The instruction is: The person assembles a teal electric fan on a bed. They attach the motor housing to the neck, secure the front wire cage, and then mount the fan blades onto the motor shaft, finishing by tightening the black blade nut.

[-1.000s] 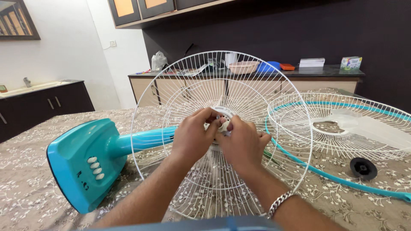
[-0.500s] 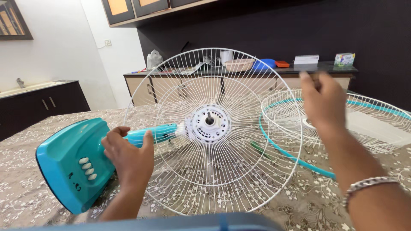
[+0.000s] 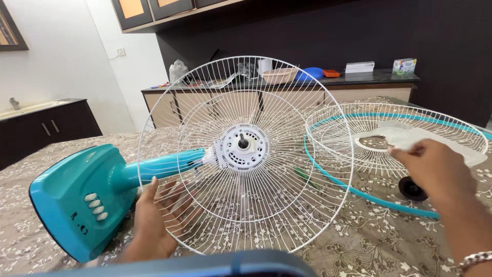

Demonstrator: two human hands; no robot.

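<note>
The teal fan base point(image 3: 77, 200) lies on the patterned tablecloth point(image 3: 359, 246), left of the left hand point(image 3: 156, 218), whose spread fingers cradle the rim of the upright white rear fan guard point(image 3: 246, 154). Further right, the right hand point(image 3: 441, 172) pinches the translucent fan blade point(image 3: 405, 137) lying in the front guard point(image 3: 394, 136), above a black knob point(image 3: 412, 189).

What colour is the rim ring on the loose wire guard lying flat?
Teal ring on white wire guard; head view.

Partly veiled behind the rear grille point(image 3: 246, 154): left hand point(image 3: 156, 218). Cut off at the right edge: front grille point(image 3: 394, 141). Half hidden behind the right hand point(image 3: 435, 172): black knob point(image 3: 411, 189). Too small to identify: far counter clutter point(image 3: 307, 74).
</note>
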